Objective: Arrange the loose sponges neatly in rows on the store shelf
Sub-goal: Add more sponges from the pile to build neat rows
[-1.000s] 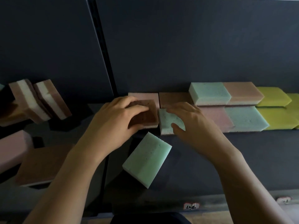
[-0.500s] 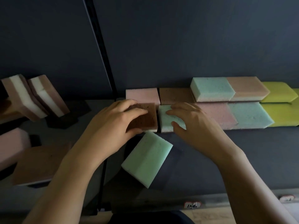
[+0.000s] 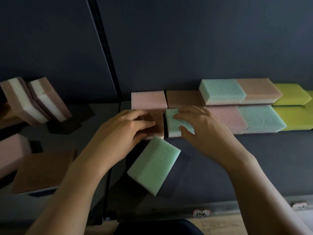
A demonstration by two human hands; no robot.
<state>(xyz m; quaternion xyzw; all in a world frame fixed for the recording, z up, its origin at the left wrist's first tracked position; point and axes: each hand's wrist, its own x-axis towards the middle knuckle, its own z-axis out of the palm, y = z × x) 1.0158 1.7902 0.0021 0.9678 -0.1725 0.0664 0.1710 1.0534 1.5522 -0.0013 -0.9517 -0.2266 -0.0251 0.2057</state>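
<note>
2 hands at front row: my left hand grips brown rectangular foam sponge, my right hand pinches pale-blue rectangular foam sponge beside it. Mint-green rectangular foam sponge lies askew just in front.

Two hands, roughly fifteen sponges, two labels
</note>
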